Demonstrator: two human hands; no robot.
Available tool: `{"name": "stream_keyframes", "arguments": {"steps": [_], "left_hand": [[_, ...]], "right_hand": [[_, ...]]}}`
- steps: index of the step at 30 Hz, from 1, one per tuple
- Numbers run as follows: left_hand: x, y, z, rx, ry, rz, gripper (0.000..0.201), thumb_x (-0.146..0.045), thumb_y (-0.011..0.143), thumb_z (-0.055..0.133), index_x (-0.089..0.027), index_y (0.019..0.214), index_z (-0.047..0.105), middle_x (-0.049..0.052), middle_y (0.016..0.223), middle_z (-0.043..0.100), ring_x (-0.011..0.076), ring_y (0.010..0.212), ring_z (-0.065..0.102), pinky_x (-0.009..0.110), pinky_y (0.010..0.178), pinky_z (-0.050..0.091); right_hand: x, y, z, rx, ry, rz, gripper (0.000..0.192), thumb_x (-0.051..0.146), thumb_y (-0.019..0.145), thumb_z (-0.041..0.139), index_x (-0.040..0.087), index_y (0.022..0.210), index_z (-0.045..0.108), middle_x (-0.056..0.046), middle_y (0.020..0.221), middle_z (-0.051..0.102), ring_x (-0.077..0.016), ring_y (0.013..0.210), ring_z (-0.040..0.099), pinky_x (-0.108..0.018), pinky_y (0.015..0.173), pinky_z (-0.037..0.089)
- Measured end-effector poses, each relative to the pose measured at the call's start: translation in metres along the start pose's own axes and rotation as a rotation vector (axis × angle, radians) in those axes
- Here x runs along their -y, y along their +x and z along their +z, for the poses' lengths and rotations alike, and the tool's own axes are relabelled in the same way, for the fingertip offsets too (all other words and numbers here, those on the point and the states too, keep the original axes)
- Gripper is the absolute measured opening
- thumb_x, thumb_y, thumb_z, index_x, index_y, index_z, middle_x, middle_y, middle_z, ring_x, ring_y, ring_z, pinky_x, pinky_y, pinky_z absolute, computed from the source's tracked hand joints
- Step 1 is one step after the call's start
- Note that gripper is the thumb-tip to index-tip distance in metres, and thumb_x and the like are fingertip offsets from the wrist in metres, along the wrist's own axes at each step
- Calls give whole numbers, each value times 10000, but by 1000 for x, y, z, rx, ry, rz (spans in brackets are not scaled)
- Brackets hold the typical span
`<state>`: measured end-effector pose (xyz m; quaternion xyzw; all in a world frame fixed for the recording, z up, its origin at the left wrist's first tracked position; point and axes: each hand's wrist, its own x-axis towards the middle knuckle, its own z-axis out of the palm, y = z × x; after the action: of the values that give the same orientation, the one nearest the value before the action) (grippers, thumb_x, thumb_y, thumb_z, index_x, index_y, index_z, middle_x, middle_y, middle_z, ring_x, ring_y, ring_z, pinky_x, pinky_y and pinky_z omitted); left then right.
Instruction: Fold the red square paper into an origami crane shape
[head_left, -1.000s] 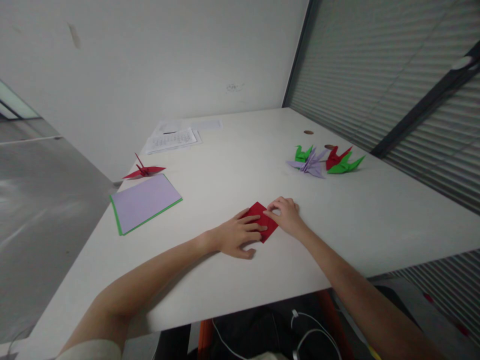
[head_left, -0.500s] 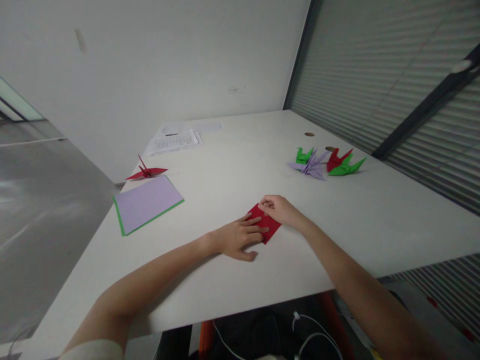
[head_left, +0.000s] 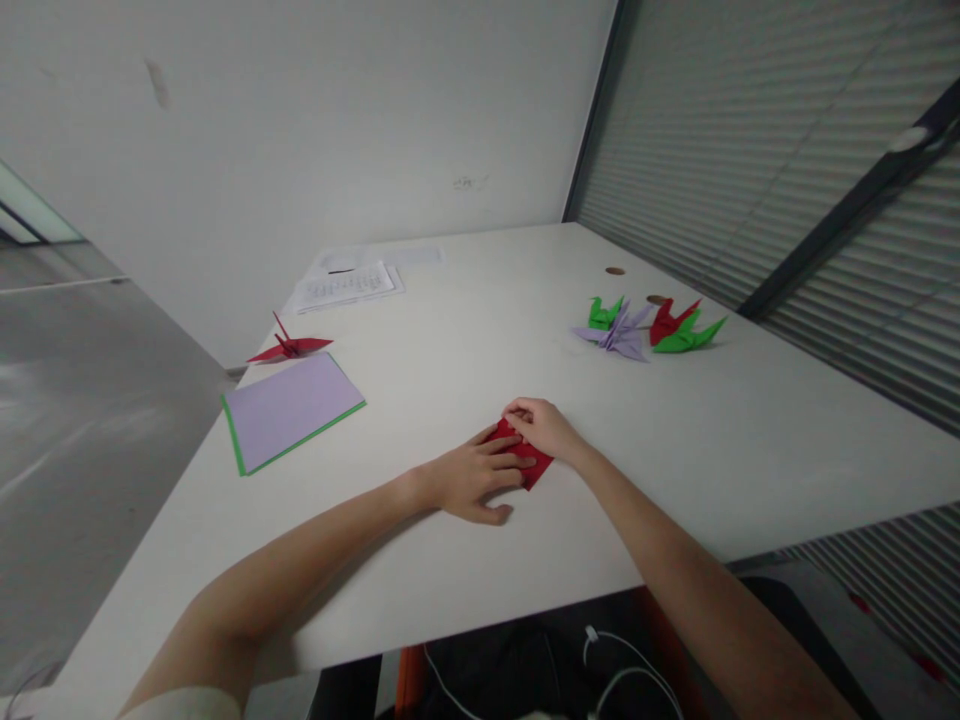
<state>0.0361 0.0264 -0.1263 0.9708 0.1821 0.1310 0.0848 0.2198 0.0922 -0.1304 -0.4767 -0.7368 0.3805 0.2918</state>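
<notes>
A folded red paper (head_left: 531, 466) lies flat on the white table (head_left: 465, 350), mostly covered by my hands. My left hand (head_left: 472, 480) rests palm down on its near left part, fingers spread across it. My right hand (head_left: 541, 427) presses on the paper's far edge with its fingertips bent down onto the fold. Both hands touch the paper and nearly meet over it.
A stack of lilac and green sheets (head_left: 291, 408) lies to the left, with a red paper crane (head_left: 289, 345) behind it. Several folded cranes, green (head_left: 604, 312), lilac (head_left: 622, 333) and red (head_left: 669, 320), sit at the right. Printed white papers (head_left: 346, 283) lie at the back.
My right hand has slid leftward along the red paper's far edge, covering more of it. My left hand has stayed pressed on the paper.
</notes>
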Motion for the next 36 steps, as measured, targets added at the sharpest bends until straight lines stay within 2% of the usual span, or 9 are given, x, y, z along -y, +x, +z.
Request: {"name": "stream_keyframes", "arguments": {"steps": [6, 10, 13, 19, 24, 27, 32, 36], "left_hand": [[1, -1, -1, 0, -5, -3, 362, -428, 832, 578, -207, 1117, 607, 91, 1328, 579, 343, 1378, 366, 540, 1189, 162], [0, -1, -1, -8, 15, 1, 364, -418, 835, 574, -202, 1126, 603, 92, 1334, 579, 339, 1383, 364, 543, 1196, 131], [-1, -1, -2, 0, 6, 11, 374, -406, 834, 581, -194, 1141, 599, 100, 1352, 567, 335, 1390, 356, 524, 1193, 176], [-1, -1, -1, 17, -22, -4, 388, -393, 840, 582, -184, 1168, 591, 111, 1384, 542, 350, 1380, 371, 542, 1168, 234], [0, -2, 1, 14, -28, -3, 396, -400, 846, 573, -179, 1174, 589, 107, 1406, 523, 353, 1398, 341, 543, 1178, 213], [0, -2, 1, 16, -31, -9, 390, -401, 851, 566, -189, 1177, 590, 100, 1412, 518, 347, 1403, 334, 543, 1182, 207], [-1, -2, 0, 23, -39, -20, 390, -399, 850, 570, -189, 1177, 586, 99, 1424, 506, 343, 1410, 322, 535, 1182, 213], [-1, -3, 0, 15, -41, -15, 389, -394, 844, 580, -179, 1167, 581, 102, 1421, 510, 345, 1407, 326, 529, 1183, 212]], "right_hand": [[-1, 0, 2, -3, 29, -10, 101, 211, 795, 569, 176, 760, 657, -27, 702, 685, -135, 635, 614, -252, 601, 505], [-3, 0, 0, 35, 151, 48, 116, 265, 799, 576, 174, 793, 648, -12, 659, 644, -118, 533, 565, -245, 518, 486], [-5, 1, -3, 38, 268, 95, 167, 336, 795, 591, 176, 812, 634, -8, 661, 628, -109, 490, 540, -247, 477, 474], [-6, 4, -11, -132, 254, -19, 228, 390, 772, 608, 174, 821, 659, -36, 703, 666, -155, 635, 610, -297, 631, 521], [-10, 6, -18, -185, 211, 2, 217, 379, 760, 596, 178, 807, 663, -43, 715, 673, -166, 668, 623, -290, 631, 506], [-12, 3, -25, -110, 111, -8, 210, 369, 738, 624, 173, 800, 671, -30, 691, 657, -156, 629, 590, -284, 606, 477], [-12, -5, -39, 107, -64, 10, 163, 334, 711, 668, 172, 730, 670, 9, 614, 603, -134, 582, 535, -262, 568, 417], [-16, -6, -42, 127, -212, 65, 91, 269, 715, 671, 179, 724, 668, 18, 613, 605, -126, 572, 530, -253, 559, 390]]}}
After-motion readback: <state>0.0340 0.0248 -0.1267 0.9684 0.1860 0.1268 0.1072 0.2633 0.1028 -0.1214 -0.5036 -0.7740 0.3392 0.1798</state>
